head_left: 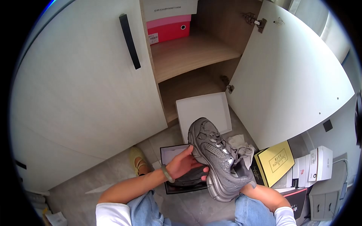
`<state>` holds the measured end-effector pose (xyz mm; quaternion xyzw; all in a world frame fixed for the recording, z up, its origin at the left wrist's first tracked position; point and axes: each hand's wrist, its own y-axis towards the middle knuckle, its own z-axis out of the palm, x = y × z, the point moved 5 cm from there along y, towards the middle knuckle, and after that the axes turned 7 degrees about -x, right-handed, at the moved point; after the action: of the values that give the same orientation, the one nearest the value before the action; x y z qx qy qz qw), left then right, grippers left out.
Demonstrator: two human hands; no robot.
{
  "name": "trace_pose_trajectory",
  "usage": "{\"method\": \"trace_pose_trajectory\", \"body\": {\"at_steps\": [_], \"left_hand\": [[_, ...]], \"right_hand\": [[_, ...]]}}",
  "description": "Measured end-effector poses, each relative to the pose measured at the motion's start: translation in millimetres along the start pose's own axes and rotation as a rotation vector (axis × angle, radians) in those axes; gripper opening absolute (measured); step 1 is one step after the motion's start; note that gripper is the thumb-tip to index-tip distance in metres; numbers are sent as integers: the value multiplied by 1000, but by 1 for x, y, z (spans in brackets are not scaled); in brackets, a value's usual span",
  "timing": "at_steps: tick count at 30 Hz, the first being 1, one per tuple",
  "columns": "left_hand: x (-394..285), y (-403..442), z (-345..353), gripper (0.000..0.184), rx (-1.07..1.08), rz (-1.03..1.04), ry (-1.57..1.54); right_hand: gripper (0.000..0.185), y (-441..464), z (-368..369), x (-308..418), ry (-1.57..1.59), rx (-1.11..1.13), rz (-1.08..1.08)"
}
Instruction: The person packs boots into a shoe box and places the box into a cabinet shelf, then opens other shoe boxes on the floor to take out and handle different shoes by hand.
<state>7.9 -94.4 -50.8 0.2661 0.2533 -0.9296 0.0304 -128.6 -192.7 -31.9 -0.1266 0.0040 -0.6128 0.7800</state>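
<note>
A grey chunky sneaker with laces is held up in front of me, its toe pointing up and left. My left hand, with a bracelet on the wrist, touches the sole side, thumb and fingers apart around its edge. My right hand is at the heel end, mostly hidden behind the shoe. Below the sneaker lies an open black-edged shoebox with a dark shoe inside. A white box lid leans at the cabinet opening. Crumpled paper is right of the sneaker.
An open cabinet door stands to the right; a closed door is at left. A pink-red shoebox sits on the upper shelf. A yellow box and white boxes lie at the right.
</note>
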Motion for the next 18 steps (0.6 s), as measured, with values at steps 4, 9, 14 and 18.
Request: {"method": "trace_pose_trajectory", "body": {"at_steps": [4, 9, 14, 18], "left_hand": [[10, -3, 14, 66, 395, 47, -46], [6, -2, 16, 64, 503, -25, -165], [-70, -40, 16, 48, -313, 1032, 762], [-80, -76, 86, 23, -86, 1242, 1496]], "right_hand": [[68, 4, -2, -5, -22, 43, 17], [67, 7, -4, -7, -65, 51, -24], [64, 7, -11, 3, -224, -499, -233], [59, 8, -18, -3, -128, -485, -166]]}}
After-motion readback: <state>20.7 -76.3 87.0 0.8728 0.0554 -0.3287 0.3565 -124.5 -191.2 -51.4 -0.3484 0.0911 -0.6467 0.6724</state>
